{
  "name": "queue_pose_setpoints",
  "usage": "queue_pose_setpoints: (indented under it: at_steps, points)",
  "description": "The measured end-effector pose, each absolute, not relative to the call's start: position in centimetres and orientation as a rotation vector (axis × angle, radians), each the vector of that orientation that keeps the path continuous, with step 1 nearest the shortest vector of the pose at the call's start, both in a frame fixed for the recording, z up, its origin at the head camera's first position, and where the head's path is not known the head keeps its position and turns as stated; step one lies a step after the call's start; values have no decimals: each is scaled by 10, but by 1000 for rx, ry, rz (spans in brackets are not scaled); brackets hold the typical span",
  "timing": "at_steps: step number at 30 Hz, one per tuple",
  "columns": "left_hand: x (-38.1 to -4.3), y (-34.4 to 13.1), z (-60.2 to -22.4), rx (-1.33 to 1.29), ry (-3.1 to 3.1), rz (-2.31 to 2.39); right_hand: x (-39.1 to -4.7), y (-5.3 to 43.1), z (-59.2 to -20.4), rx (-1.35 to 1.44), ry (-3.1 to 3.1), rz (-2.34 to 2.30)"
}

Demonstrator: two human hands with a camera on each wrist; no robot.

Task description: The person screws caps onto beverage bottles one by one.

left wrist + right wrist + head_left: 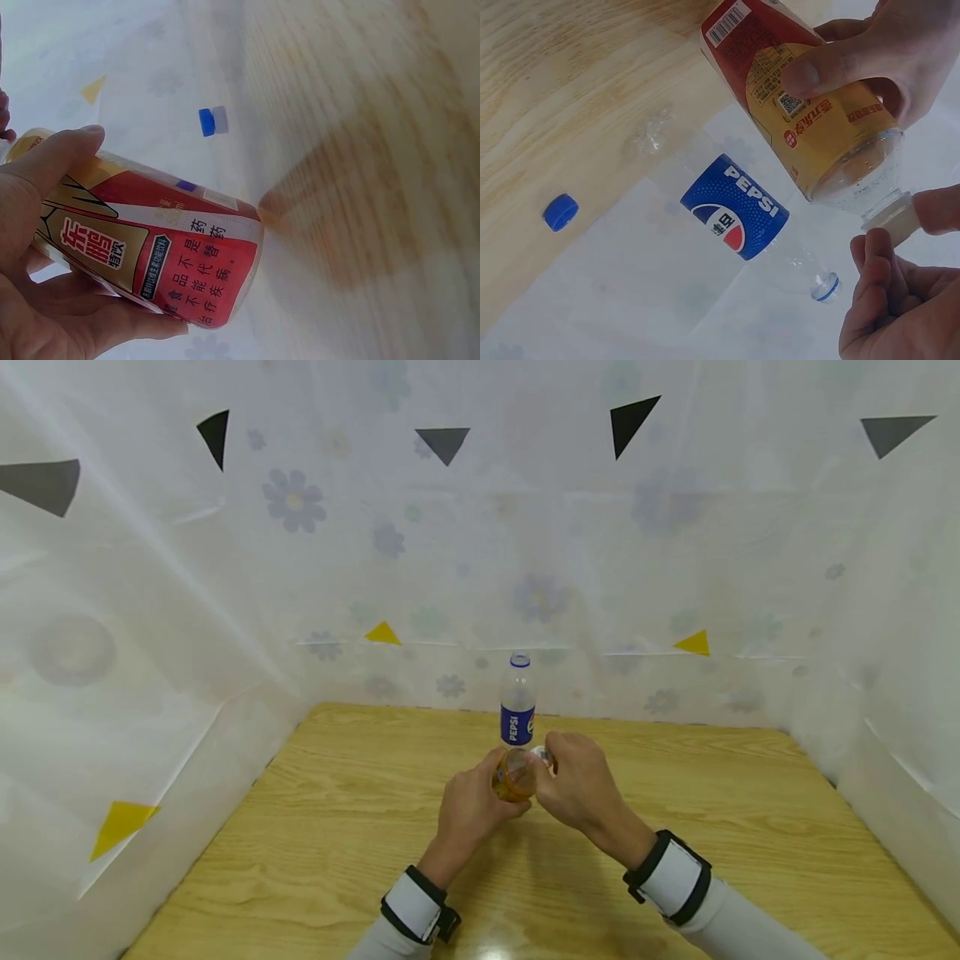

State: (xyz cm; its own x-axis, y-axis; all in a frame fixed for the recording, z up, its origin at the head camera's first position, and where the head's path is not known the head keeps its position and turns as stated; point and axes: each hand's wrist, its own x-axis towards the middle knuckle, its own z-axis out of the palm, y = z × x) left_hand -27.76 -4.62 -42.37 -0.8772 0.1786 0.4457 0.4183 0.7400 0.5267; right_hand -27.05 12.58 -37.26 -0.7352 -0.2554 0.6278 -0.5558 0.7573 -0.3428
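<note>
In the head view my left hand [467, 802] grips a drink bottle [187, 247] with a red and gold label, its fingers wrapped round the body. The bottle leans toward my right hand [583, 783]. Thumb and fingers of that hand pinch the whitish cap [897, 219] at the bottle's neck. Just beyond both hands, a clear Pepsi bottle [517, 724] stands upright with its mouth uncapped and a blue label [735, 206] round its middle. A loose blue cap [560, 212] lies on the table near the Pepsi bottle.
The wooden table [315, 827] is bordered at the back and sides by white flower-print sheeting [480, 568]. Black, grey and yellow triangles are stuck to the sheeting. Each wrist wears a strapped band [670, 877].
</note>
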Motion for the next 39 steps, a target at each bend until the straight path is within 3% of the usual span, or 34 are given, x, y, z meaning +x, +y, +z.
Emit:
queue_pose_setpoints:
  at_steps: [29, 39]
  points:
    - [-277, -44, -423, -470, -2605, -911, -256, 130, -372, 530, -2524, 655]
    - [-277, -45, -424, -473, -2585, -900, -250, 128, -362, 622, -2513, 683]
